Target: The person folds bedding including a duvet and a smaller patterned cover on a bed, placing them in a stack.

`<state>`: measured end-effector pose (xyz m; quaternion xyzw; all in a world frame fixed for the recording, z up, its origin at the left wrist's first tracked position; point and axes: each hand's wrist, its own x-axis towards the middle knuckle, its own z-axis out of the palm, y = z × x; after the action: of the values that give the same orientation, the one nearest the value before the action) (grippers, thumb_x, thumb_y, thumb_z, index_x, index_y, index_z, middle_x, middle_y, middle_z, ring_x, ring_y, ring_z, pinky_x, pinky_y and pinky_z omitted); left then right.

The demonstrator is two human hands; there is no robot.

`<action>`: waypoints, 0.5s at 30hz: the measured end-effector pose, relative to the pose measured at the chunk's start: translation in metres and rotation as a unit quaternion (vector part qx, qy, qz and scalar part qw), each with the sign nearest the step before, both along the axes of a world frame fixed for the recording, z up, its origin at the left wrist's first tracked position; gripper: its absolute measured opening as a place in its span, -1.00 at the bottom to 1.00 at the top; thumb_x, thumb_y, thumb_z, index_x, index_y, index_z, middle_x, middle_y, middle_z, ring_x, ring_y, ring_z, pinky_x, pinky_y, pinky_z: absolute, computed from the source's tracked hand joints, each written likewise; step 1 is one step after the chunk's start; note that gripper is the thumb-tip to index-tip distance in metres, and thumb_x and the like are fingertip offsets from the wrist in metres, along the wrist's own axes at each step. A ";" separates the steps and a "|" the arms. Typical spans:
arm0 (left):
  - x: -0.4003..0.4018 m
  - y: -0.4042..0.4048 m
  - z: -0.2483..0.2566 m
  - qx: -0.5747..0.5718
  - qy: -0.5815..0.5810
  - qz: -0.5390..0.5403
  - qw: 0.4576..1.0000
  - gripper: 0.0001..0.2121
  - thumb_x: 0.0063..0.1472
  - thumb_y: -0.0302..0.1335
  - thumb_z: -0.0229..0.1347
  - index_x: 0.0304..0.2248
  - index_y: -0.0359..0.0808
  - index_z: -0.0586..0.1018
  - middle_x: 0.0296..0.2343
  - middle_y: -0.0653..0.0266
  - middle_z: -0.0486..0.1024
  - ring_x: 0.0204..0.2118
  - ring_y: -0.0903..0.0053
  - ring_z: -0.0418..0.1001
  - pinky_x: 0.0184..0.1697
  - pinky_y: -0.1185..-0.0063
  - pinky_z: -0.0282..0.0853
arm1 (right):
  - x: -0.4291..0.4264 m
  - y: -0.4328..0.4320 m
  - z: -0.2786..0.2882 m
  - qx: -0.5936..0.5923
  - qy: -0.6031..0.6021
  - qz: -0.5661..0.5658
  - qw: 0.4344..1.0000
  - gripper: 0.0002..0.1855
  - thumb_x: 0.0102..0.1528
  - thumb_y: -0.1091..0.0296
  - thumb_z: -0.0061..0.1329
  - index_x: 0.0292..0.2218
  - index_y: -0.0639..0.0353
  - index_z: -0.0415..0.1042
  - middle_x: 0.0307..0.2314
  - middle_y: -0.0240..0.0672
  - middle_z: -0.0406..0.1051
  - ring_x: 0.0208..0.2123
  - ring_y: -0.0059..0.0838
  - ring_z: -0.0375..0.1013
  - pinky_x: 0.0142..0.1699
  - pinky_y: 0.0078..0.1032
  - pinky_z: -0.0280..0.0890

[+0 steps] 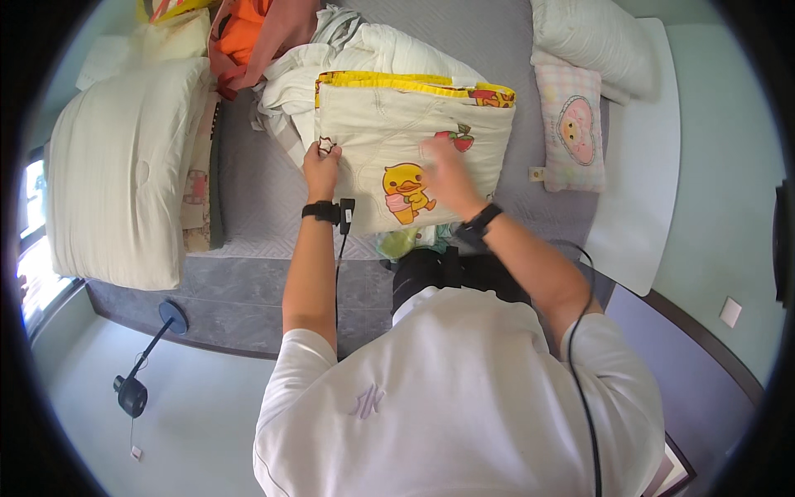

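A cream children's quilt (372, 118), folded into a thick square with yellow binding along its far edge, lies in front of me. A duck (407, 186) and strawberries (461, 140) are printed on its top face. My left hand (322, 171) grips the left edge, thumb on top. Over the middle of the quilt, beside the duck print, is my right hand (447, 177), blurred by motion. Whether it touches the cloth cannot be made out. Behind the quilt, a rumpled white blanket (397, 53) is partly covered by it.
Bed with grey quilted cover (254, 205). At left stand a folded cream comforter (124, 174) and a pink bag (292, 25) with orange cloth. On the right lie a plaid pillow (556, 124) and a white pillow (590, 37). Small green cloths (397, 242) sit near my legs.
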<state>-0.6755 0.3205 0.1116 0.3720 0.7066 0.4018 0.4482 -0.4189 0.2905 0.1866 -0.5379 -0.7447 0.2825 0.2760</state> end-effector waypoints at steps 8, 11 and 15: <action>-0.003 -0.036 -0.040 0.053 0.231 -0.061 0.970 -0.09 -0.20 -0.31 0.34 0.07 -0.50 0.06 0.02 -0.12 0.10 0.03 0.14 0.18 0.10 0.40 0.10 | 0.138 0.094 0.021 0.074 -0.271 -0.048 0.958 -0.17 -0.24 0.19 0.24 0.05 0.18 0.19 -0.01 -0.09 0.12 -0.01 -0.04 0.19 0.09 -0.28 0.11; -0.010 -0.067 -0.063 0.050 0.013 -0.076 0.996 -0.03 -0.28 -0.44 0.37 0.10 -0.47 0.04 0.02 -0.05 0.12 0.06 0.21 0.16 0.13 0.42 0.09 | 0.172 0.125 0.005 0.006 -0.273 0.080 0.959 -0.19 -0.27 0.09 0.27 -0.01 0.16 0.28 -0.03 -0.14 0.17 -0.05 -0.10 0.23 0.04 -0.29 0.15; -0.008 -0.097 -0.048 0.054 -0.058 -0.120 0.990 0.04 -0.35 -0.58 0.35 0.15 -0.40 -0.03 0.01 0.03 0.16 0.07 0.27 0.16 0.13 0.46 0.11 | 0.181 0.154 -0.005 -0.283 -0.140 0.037 0.948 -0.56 -0.08 0.09 0.15 -0.28 0.27 0.44 -0.34 -0.15 0.43 -0.30 -0.25 0.41 -0.23 -0.39 0.26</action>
<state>-0.6831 0.2238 0.0634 0.4537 0.6070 0.4040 0.5123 -0.2381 0.4442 0.1812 -0.6000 -0.6849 0.4134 -0.0052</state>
